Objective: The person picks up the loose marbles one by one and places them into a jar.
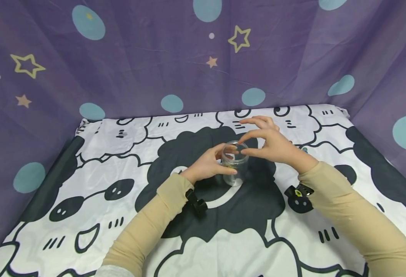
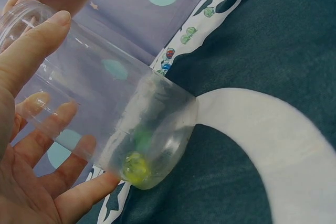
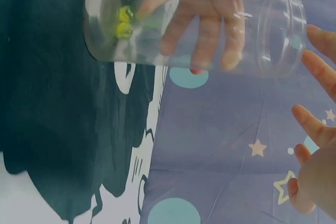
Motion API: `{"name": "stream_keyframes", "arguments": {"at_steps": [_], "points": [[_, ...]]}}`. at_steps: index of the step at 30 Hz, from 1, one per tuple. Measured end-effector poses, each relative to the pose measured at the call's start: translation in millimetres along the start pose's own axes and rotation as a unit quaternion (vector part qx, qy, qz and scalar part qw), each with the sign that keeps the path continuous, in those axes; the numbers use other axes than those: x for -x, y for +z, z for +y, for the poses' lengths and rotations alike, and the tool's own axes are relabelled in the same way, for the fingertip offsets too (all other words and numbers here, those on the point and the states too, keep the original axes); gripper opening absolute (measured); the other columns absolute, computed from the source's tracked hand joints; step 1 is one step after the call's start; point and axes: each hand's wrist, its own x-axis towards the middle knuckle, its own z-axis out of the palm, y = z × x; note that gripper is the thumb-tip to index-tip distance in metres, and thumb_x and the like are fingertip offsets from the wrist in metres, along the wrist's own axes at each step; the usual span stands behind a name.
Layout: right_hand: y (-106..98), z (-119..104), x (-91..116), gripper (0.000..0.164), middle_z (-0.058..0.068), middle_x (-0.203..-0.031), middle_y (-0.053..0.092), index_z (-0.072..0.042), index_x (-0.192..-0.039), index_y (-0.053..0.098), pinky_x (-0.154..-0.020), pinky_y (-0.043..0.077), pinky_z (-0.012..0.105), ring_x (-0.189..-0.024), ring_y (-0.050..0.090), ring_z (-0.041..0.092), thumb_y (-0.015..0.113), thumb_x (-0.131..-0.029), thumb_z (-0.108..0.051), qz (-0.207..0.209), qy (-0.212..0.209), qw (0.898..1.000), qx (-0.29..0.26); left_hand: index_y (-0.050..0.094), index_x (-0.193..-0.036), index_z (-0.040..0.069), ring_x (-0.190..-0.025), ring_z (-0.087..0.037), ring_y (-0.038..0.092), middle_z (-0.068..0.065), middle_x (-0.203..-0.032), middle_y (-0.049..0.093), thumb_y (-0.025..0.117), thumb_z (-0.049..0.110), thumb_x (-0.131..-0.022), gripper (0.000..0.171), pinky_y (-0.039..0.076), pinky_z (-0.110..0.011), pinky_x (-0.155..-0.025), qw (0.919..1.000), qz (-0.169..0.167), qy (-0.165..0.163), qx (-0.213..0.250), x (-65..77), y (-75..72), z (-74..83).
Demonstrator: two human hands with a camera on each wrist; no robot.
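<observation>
A clear jar (image 1: 235,171) without a lid stands upright on the dark patch of the cloth. My left hand (image 1: 210,163) grips it from the left, thumb on the near side and fingers around the far side. At the bottom lies a yellow glass marble (image 2: 136,168), with a green tint beside it. Over the jar's mouth is my right hand (image 1: 268,144), its thumb and index finger apart and their fingertips right at the rim (image 3: 298,35). Nothing shows between those fingers, and the other fingers are spread loosely.
Beyond the jar lie several loose glass marbles: green ones (image 2: 188,34), a red one (image 2: 169,53) and a blue one (image 2: 165,66). In the head view, a marble (image 1: 305,149) shows just past the right wrist. A purple curtain (image 1: 137,57) hangs behind the table.
</observation>
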Motion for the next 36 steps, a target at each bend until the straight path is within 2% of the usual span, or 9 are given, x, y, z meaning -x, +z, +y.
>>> {"name": "stream_keyframes", "arguments": {"at_steps": [10, 14, 18, 27, 36], "points": [[-16.7, 3.4, 6.3, 0.017, 0.014, -0.138, 0.047, -0.013, -0.092, 0.074, -0.103, 0.017, 0.065, -0.134, 0.023, 0.037, 0.079, -0.076, -0.01, -0.004, 0.021, 1.0, 0.012, 0.047, -0.137, 0.013, -0.113, -0.021, 0.053, -0.004, -0.133, 0.056, 0.079, 0.01, -0.077, 0.068, 0.046, -0.037, -0.089, 0.9999, 0.007, 0.002, 0.01, -1.0, -0.5, 1.4], [-19.7, 7.0, 9.7, 0.017, 0.015, -0.137, 0.048, -0.012, -0.092, 0.074, -0.103, 0.018, 0.065, -0.134, 0.022, 0.04, 0.079, -0.076, -0.009, -0.003, 0.014, 1.0, 0.016, 0.049, -0.135, 0.015, -0.112, -0.021, 0.053, -0.004, -0.132, 0.056, 0.079, 0.009, -0.077, 0.066, 0.046, -0.037, -0.09, 0.9999, 0.008, 0.002, 0.011, -1.4, -0.2, 1.3], [-24.3, 9.9, 11.2, 0.018, 0.017, -0.136, 0.048, -0.011, -0.092, 0.073, -0.101, 0.019, 0.065, -0.132, 0.023, 0.041, 0.079, -0.075, -0.007, -0.004, 0.009, 1.0, 0.022, 0.048, -0.136, 0.012, -0.113, -0.022, 0.053, -0.005, -0.133, 0.056, 0.079, 0.01, -0.077, 0.067, 0.045, -0.038, -0.092, 0.9999, 0.009, 0.004, 0.011, -1.3, 0.0, 0.4], [-37.9, 16.7, 17.6, 0.018, 0.016, -0.139, 0.045, -0.011, -0.093, 0.072, -0.099, 0.018, 0.064, -0.132, 0.022, 0.039, 0.078, -0.076, -0.007, -0.005, 0.041, 0.999, 0.014, 0.048, -0.135, 0.009, -0.118, -0.026, 0.051, -0.007, -0.132, 0.057, 0.078, 0.007, -0.076, 0.066, 0.044, -0.039, -0.095, 0.9997, 0.01, 0.013, 0.016, -0.4, 0.4, -0.3], [-46.6, 19.5, 26.2, 0.017, 0.015, -0.141, 0.043, -0.012, -0.093, 0.072, -0.098, 0.02, 0.063, -0.132, 0.021, 0.039, 0.077, -0.077, -0.007, -0.008, 0.065, 0.998, 0.018, 0.049, -0.134, 0.011, -0.116, -0.023, 0.052, -0.006, -0.132, 0.057, 0.079, 0.007, -0.076, 0.065, 0.043, -0.038, -0.096, 0.9998, 0.009, 0.013, 0.012, 0.1, 1.1, -1.1]]}}
